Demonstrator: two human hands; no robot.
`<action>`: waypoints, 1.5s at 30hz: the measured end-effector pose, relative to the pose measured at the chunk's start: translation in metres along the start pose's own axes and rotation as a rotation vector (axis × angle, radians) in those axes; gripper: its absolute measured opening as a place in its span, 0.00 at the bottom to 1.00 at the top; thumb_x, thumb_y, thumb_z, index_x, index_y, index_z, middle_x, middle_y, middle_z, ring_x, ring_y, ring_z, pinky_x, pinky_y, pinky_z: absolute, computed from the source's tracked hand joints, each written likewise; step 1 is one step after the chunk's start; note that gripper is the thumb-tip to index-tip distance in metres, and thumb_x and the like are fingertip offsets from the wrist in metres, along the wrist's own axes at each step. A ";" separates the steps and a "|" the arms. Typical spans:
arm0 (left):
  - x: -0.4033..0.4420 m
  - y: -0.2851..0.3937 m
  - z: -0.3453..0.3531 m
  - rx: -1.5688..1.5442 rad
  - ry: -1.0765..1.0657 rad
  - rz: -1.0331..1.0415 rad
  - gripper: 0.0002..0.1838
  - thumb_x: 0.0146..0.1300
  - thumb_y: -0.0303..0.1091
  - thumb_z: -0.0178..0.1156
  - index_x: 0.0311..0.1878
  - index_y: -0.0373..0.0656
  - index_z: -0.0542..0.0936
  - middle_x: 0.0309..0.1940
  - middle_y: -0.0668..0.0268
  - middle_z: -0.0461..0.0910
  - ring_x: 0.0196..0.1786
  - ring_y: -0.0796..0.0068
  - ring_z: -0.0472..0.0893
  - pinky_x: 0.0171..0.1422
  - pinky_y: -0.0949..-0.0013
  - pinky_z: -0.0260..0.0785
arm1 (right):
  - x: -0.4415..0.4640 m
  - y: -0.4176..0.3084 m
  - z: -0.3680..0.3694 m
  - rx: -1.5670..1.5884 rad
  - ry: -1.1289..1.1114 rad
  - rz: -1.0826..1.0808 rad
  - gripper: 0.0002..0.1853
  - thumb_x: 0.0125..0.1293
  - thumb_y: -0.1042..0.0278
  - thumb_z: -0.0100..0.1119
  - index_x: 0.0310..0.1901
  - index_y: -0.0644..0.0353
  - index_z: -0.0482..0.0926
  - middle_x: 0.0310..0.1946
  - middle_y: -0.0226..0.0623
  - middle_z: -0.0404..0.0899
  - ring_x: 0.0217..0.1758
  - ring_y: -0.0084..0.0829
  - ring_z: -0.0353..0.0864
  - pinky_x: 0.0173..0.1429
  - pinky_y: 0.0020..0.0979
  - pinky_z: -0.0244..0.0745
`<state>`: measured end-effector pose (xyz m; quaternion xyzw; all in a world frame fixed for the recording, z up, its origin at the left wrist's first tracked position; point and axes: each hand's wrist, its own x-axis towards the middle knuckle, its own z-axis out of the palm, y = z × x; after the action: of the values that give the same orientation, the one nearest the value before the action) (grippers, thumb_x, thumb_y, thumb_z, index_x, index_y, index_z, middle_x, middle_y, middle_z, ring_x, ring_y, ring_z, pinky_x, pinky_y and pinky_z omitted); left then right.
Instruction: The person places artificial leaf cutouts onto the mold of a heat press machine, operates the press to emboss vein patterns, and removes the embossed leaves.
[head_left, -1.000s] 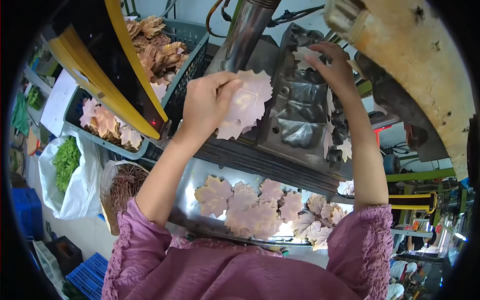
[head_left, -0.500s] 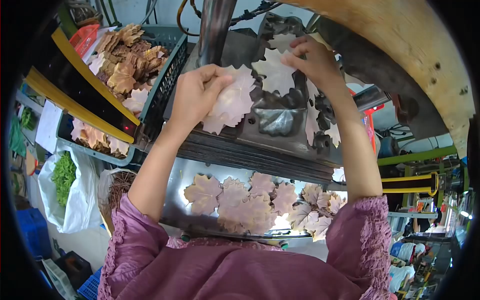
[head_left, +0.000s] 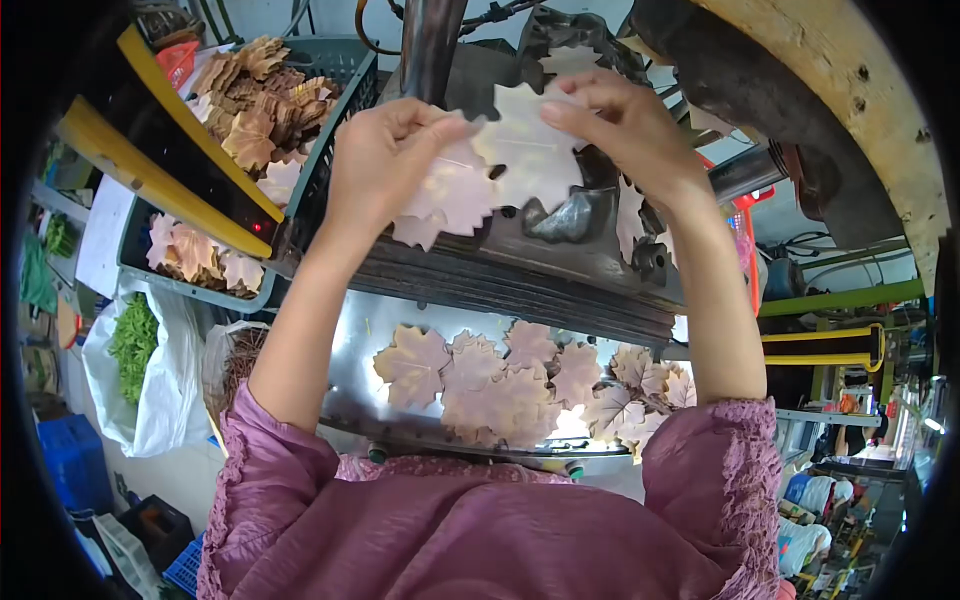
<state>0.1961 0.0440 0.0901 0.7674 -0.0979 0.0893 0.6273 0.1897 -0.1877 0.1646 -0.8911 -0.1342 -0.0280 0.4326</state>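
My left hand (head_left: pixel 380 165) is closed on pale pink maple-shaped fabric leaves (head_left: pixel 458 200), which overlap at the left of a dark metal leaf mould (head_left: pixel 570 218). My right hand (head_left: pixel 635 130) pinches another pale leaf (head_left: pixel 537 150) by its upper right edge, holding it above the mould. That leaf's left edge meets or overlaps the ones in my left hand. Part of the mould's shaped surface shows below it. Another pale leaf (head_left: pixel 570 60) lies on dark metal behind my hands.
A shiny metal shelf (head_left: pixel 350 340) below bears several formed leaves (head_left: pixel 500 400). At left, a green crate (head_left: pixel 215 287) holds stacked leaves (head_left: pixel 250 135) behind yellow-edged bars (head_left: pixel 165 205). A steel post (head_left: pixel 430 60) stands behind my left hand. White bags (head_left: pixel 165 400) sit lower left.
My right hand has lifted its leaf off the mould and drawn it left toward my left hand. My left hand has shifted slightly up and left with its leaves.
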 end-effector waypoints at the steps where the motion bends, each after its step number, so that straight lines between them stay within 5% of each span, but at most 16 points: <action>1: 0.001 -0.004 -0.002 0.003 0.015 -0.029 0.09 0.62 0.31 0.67 0.32 0.33 0.85 0.18 0.69 0.76 0.19 0.79 0.68 0.26 0.74 0.59 | -0.005 0.001 -0.003 0.024 0.007 0.065 0.12 0.62 0.60 0.72 0.31 0.62 0.86 0.54 0.33 0.80 0.47 0.28 0.76 0.49 0.29 0.69; 6: 0.007 -0.057 0.014 0.328 0.060 0.337 0.06 0.58 0.28 0.67 0.36 0.36 0.85 0.31 0.64 0.83 0.28 0.67 0.78 0.36 0.67 0.69 | -0.014 0.023 -0.013 -0.235 -0.045 -0.017 0.11 0.59 0.64 0.74 0.27 0.62 0.85 0.51 0.33 0.80 0.47 0.29 0.75 0.49 0.28 0.67; 13: -0.002 -0.035 0.014 0.491 0.135 0.500 0.11 0.59 0.29 0.67 0.45 0.37 0.84 0.49 0.62 0.83 0.49 0.62 0.81 0.56 0.63 0.71 | -0.020 0.027 -0.006 -0.553 0.100 -0.137 0.11 0.57 0.65 0.74 0.37 0.61 0.84 0.48 0.34 0.80 0.47 0.31 0.76 0.50 0.29 0.68; 22: -0.036 0.022 0.019 0.213 -0.113 0.588 0.10 0.66 0.35 0.63 0.45 0.40 0.83 0.48 0.63 0.82 0.47 0.67 0.80 0.48 0.67 0.73 | -0.052 0.018 -0.015 -0.634 0.258 -0.265 0.16 0.62 0.67 0.70 0.50 0.58 0.80 0.46 0.36 0.80 0.48 0.31 0.76 0.51 0.30 0.70; 26: -0.010 0.062 0.022 -1.291 -0.733 -0.454 0.06 0.68 0.26 0.59 0.42 0.36 0.83 0.46 0.61 0.83 0.44 0.69 0.82 0.47 0.73 0.72 | -0.060 -0.001 -0.024 0.007 0.407 0.079 0.12 0.62 0.71 0.67 0.47 0.62 0.82 0.46 0.35 0.81 0.49 0.35 0.75 0.57 0.33 0.71; 32: 0.018 0.100 0.054 -1.731 -0.806 -0.588 0.11 0.71 0.35 0.56 0.41 0.36 0.82 0.42 0.60 0.83 0.35 0.70 0.78 0.36 0.70 0.70 | -0.038 0.048 -0.055 -0.146 0.545 0.035 0.11 0.66 0.73 0.62 0.49 0.61 0.79 0.45 0.34 0.81 0.47 0.30 0.75 0.52 0.29 0.70; 36: 0.036 0.074 0.062 0.308 -0.341 0.337 0.09 0.70 0.30 0.52 0.42 0.35 0.80 0.33 0.62 0.80 0.27 0.71 0.74 0.30 0.72 0.64 | -0.008 0.081 -0.057 -0.236 0.599 -0.016 0.10 0.69 0.74 0.57 0.51 0.61 0.77 0.44 0.33 0.81 0.46 0.26 0.75 0.48 0.26 0.70; 37: 0.041 0.073 0.063 0.318 -0.319 0.355 0.09 0.70 0.30 0.52 0.42 0.35 0.80 0.33 0.62 0.80 0.27 0.71 0.74 0.30 0.72 0.64 | 0.005 0.081 -0.054 -0.259 0.620 -0.053 0.10 0.70 0.74 0.56 0.52 0.61 0.76 0.44 0.32 0.81 0.45 0.25 0.75 0.48 0.25 0.70; 41: 0.042 0.048 0.090 -0.354 -0.241 0.189 0.08 0.68 0.29 0.53 0.44 0.38 0.79 0.29 0.66 0.79 0.23 0.71 0.70 0.28 0.71 0.60 | 0.024 0.123 -0.060 -0.366 0.703 -0.066 0.10 0.74 0.76 0.52 0.53 0.60 0.74 0.43 0.31 0.80 0.44 0.21 0.75 0.44 0.22 0.70; 42: 0.033 0.041 0.088 -0.347 -0.238 0.156 0.08 0.68 0.29 0.53 0.44 0.38 0.79 0.29 0.66 0.79 0.23 0.71 0.70 0.28 0.71 0.60 | 0.008 0.085 -0.037 -0.428 0.734 -0.100 0.08 0.71 0.72 0.57 0.49 0.62 0.77 0.40 0.34 0.81 0.38 0.21 0.75 0.40 0.22 0.70; 44: 0.018 0.036 0.074 -0.854 -0.386 -0.082 0.11 0.68 0.30 0.53 0.50 0.38 0.77 0.37 0.62 0.79 0.33 0.69 0.73 0.37 0.65 0.64 | -0.027 0.019 -0.017 -0.469 0.736 -0.142 0.08 0.68 0.68 0.62 0.44 0.63 0.80 0.37 0.37 0.83 0.32 0.21 0.76 0.37 0.22 0.71; 45: 0.018 0.041 0.073 -1.124 -0.458 -0.170 0.13 0.68 0.31 0.53 0.53 0.38 0.76 0.40 0.60 0.79 0.38 0.68 0.75 0.41 0.62 0.66 | -0.042 0.014 -0.040 0.176 0.200 0.061 0.08 0.68 0.66 0.63 0.43 0.62 0.80 0.33 0.35 0.83 0.26 0.18 0.73 0.30 0.20 0.67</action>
<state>0.2036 -0.0365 0.1185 0.3238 -0.2010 -0.1937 0.9040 0.1559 -0.2359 0.1715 -0.8460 -0.0653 -0.0919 0.5211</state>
